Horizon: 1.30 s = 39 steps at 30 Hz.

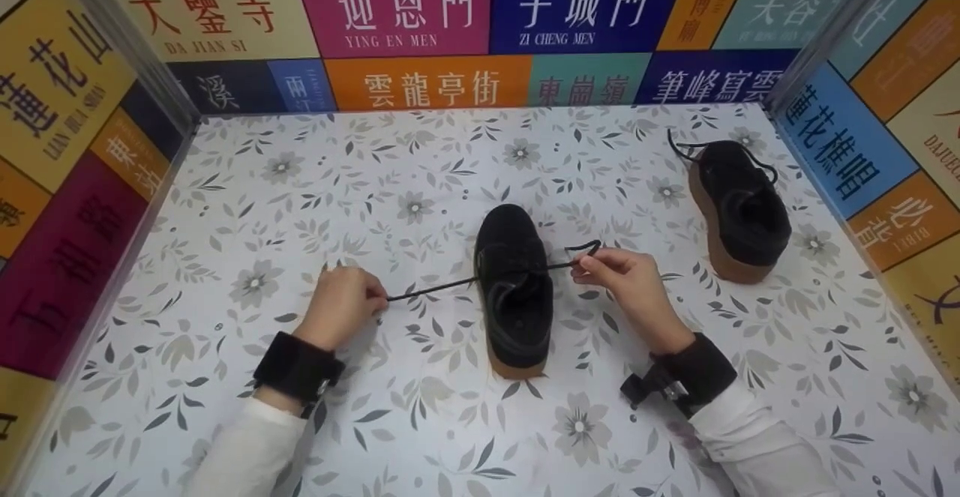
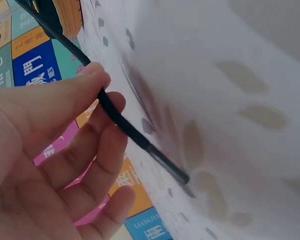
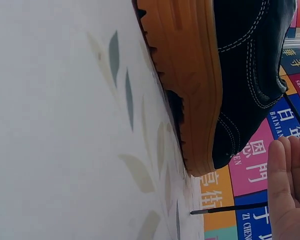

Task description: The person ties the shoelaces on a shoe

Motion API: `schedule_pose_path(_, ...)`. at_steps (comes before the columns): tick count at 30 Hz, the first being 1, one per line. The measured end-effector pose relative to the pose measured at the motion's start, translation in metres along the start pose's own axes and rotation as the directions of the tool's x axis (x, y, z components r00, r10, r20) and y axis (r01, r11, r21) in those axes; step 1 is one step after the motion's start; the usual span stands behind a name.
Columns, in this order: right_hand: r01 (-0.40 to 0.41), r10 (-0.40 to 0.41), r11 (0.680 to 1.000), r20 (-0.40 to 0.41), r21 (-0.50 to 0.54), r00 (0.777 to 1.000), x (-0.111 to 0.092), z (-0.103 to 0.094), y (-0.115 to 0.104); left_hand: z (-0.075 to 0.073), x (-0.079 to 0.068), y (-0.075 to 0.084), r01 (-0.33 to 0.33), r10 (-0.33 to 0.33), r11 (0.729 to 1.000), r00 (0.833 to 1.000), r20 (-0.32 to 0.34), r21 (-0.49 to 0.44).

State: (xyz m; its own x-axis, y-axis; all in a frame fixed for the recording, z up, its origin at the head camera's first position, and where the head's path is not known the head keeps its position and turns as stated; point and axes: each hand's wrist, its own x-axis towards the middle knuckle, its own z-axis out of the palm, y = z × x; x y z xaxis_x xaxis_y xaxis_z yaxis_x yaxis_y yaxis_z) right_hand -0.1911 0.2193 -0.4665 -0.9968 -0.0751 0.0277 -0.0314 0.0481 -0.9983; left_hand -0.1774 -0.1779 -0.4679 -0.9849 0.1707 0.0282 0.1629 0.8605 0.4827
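Note:
A black shoe (image 1: pixel 513 236) with a brown sole stands in the middle of the table, toe pointing away from me. Its black shoelace (image 1: pixel 431 289) stretches out to both sides. On the left side, my left hand (image 1: pixel 343 306) pinches one end between thumb and fingers; the lace tip (image 2: pixel 167 165) sticks out past the fingertips in the left wrist view. To the right of the shoe, my right hand (image 1: pixel 628 278) pinches the other lace part, whose free end loops up above the fingers. The right wrist view shows the shoe's stitched side (image 3: pixel 240 65) and a lace tip (image 3: pixel 230 207) hanging beside the hand.
A second black shoe (image 1: pixel 739 205) with a brown sole stands at the back right, its lace trailing loose over the toe. The table (image 1: pixel 420 437) has a floral cover. Panels with coloured lettering (image 1: pixel 405 10) wall it in at the back and on both sides.

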Motion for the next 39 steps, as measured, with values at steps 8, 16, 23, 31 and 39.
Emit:
schedule_pose_path(8, 0.028, -0.028, 0.997, 0.008, 0.068, 1.0, 0.001, 0.008, -0.007, 0.01, 0.002, 0.012, -0.096, 0.099, 0.983, 0.995, -0.011, 0.155)
schedule_pose_path(16, 0.054, -0.055, 0.998, 0.036, 0.041, 0.998, -0.001, 0.011, -0.014, 0.016, 0.003, 0.017, -0.104, 0.121, 0.97, 0.991, -0.064, 0.22)
schedule_pose_path(23, 0.047, -0.044, 0.998, 0.081, -0.04, 0.996, 0.001, 0.011, -0.018, 0.011, 0.006, 0.039, -0.102, 0.113, 0.976, 0.992, -0.049, 0.19)
schedule_pose_path(31, 0.076, -0.074, 0.996, 0.066, -0.037, 0.995, 0.006, 0.018, -0.028, 0.015, 0.011, 0.087, -0.306, 0.295, 0.952, 0.938, -0.182, -0.033)
schedule_pose_path(39, 0.066, -0.05, 0.991, 0.138, -0.116, 0.989, 0.013, 0.019, -0.039, 0.028, 0.026, 0.102, -0.366, 0.332, 0.916, 0.921, -0.205, -0.162)
